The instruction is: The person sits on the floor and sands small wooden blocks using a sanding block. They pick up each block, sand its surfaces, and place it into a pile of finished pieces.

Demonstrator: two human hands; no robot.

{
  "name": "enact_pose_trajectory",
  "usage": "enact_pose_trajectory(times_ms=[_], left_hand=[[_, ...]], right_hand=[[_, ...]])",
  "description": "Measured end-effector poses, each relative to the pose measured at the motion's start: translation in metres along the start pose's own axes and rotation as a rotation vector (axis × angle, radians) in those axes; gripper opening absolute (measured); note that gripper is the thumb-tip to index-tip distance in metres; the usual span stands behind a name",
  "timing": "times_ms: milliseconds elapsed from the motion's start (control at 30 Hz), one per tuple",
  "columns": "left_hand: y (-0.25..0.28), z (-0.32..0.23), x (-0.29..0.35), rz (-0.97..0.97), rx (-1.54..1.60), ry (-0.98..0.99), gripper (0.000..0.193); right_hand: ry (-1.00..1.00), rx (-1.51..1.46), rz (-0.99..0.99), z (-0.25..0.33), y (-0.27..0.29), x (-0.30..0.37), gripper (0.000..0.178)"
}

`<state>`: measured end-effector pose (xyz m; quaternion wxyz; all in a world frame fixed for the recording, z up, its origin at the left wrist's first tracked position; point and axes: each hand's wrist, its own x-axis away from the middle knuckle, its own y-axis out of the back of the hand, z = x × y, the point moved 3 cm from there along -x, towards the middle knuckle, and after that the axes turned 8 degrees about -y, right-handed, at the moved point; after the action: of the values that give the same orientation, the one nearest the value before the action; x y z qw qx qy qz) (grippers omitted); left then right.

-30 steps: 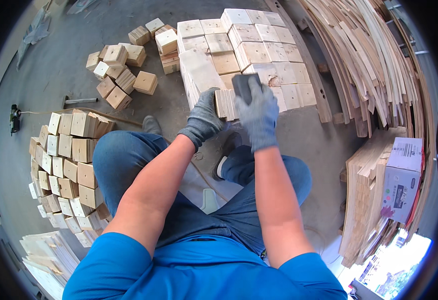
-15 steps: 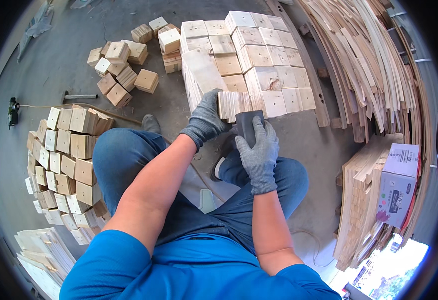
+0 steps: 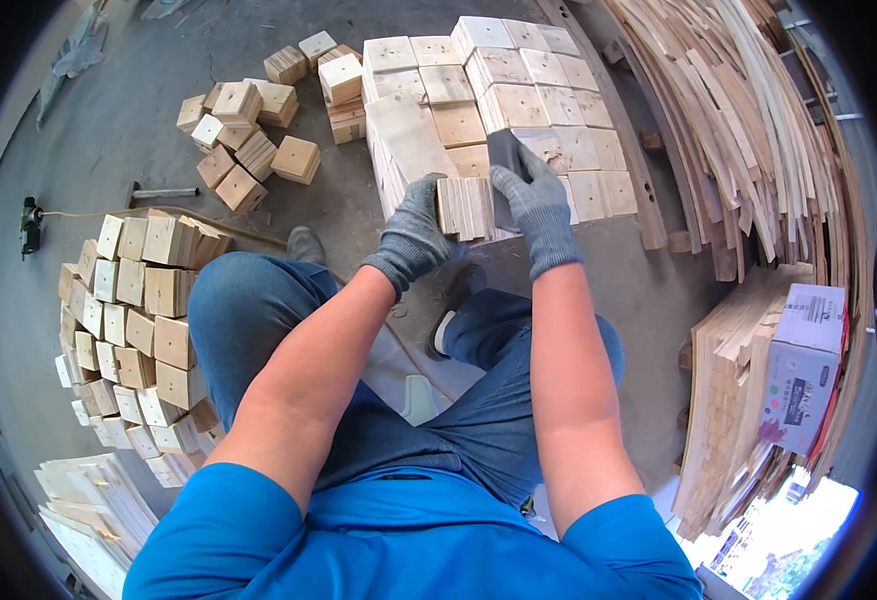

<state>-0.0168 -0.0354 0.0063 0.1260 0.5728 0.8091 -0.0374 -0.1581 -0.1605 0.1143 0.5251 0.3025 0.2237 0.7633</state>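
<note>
My left hand [image 3: 416,232], in a grey knit glove, is closed around the left side of a layered wooden block [image 3: 466,208], its striped edge grain facing me. My right hand [image 3: 541,202], gloved alike, grips a dark grey flat pad [image 3: 503,155] that resembles sandpaper; the exact kind is unclear. The pad stands tilted along the block's right side. Just beyond both hands is a stack of square wooden blocks [image 3: 564,108], most with a small hole in the face. A wide flat wooden piece [image 3: 404,130] lies on the stack's left part.
Loose blocks [image 3: 239,105] lie at the far left, and a larger block pile [image 3: 129,330] rises beside my left knee. A power tool [image 3: 31,228] with a cord sits left. Long wooden strips [image 3: 729,110] and a purple-white carton [image 3: 804,370] stand at right.
My right hand has moved forward with the dark pad, from the block's near right corner up along its right side. My left hand and the block stay nearly in place.
</note>
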Motion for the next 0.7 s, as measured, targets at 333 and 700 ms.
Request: enact_pose_trajectory(times_ms=[333, 700], left_hand=[[0.005, -0.008, -0.005, 0.091, -0.197, 0.033, 0.101], [0.021, -0.067, -0.013, 0.129, -0.522, 0.054, 0.129]], right_hand=[[-0.065, -0.022, 0.024, -0.042, 0.032, 0.127, 0.078], [-0.024, -0.462, -0.138, -0.045, 0.112, 0.122, 0.066]])
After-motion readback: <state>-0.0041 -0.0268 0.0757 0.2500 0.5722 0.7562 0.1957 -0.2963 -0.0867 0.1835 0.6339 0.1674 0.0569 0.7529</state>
